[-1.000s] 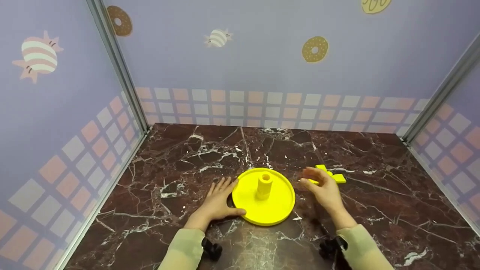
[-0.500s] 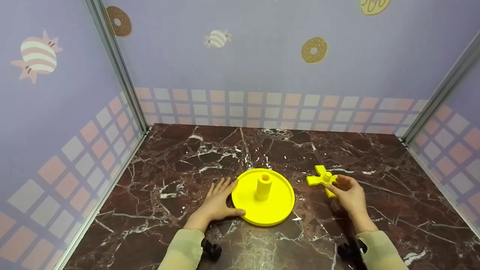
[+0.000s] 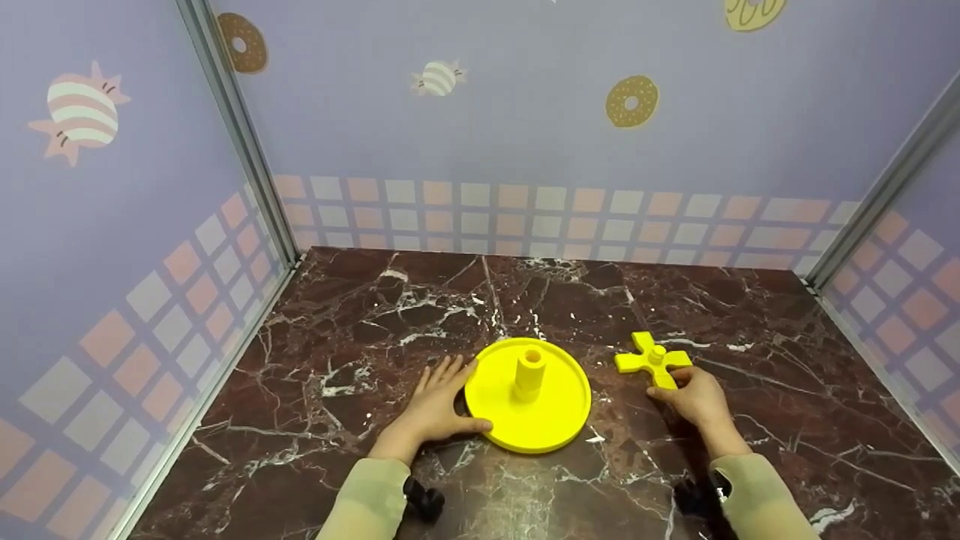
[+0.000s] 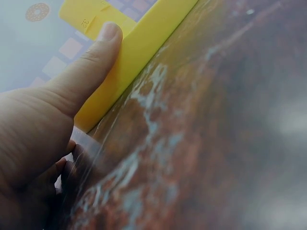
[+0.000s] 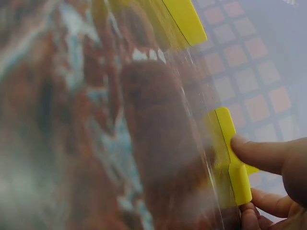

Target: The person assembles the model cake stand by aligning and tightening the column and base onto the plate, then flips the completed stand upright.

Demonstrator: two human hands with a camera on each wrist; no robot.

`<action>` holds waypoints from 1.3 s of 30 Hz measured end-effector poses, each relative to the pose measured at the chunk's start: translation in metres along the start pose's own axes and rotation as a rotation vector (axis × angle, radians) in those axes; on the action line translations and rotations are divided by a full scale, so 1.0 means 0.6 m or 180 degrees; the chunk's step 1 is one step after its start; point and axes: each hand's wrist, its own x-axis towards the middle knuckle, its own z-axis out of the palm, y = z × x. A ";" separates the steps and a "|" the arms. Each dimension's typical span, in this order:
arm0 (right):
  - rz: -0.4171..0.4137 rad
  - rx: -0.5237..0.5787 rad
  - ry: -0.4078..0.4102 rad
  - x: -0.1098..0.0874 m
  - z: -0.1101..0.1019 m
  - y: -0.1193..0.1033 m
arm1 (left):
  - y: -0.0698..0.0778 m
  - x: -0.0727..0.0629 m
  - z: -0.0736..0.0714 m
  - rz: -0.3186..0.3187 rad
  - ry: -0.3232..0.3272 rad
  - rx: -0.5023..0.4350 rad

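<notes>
A round yellow tray [image 3: 499, 420] with a raised rim lies on the marble-patterned table, and a hollow yellow post [image 3: 529, 375] stands upright at its centre. My left hand [image 3: 431, 405] rests against the tray's left side, fingers straight and spread, with the thumb over the rim. In the left wrist view that thumb [image 4: 88, 67] presses on the yellow rim [image 4: 139, 57]. To the right, a flat yellow cross-shaped piece [image 3: 643, 362] with a short peg on top lies on the table. My right hand [image 3: 701, 397] pinches its near arm between thumb [image 5: 264, 155] and fingers.
Purple panels printed with sweets and checks close in the back and both sides, joined by metal corner posts [image 3: 236, 135]. The table [image 3: 360, 300] extends behind and beside the yellow pieces. Black straps with small cameras [image 3: 425, 499] sit at both wrists.
My right hand has moved right from between the tray and the cross-shaped piece, then slid from its right arm to pinch the near arm. My left hand and the tray have stayed put.
</notes>
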 end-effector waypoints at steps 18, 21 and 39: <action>-0.0263 -0.0019 0.0241 -0.008 -0.017 -0.003 | 0.001 -0.002 -0.001 -0.0008 -0.0004 -0.0020; -0.0344 -0.0005 0.0338 -0.011 -0.021 -0.004 | 0.002 -0.003 -0.002 -0.0020 -0.0005 -0.0018; -0.0158 0.2041 0.0363 -0.019 -0.025 -0.042 | 0.001 -0.001 -0.001 -0.0022 -0.0017 -0.0006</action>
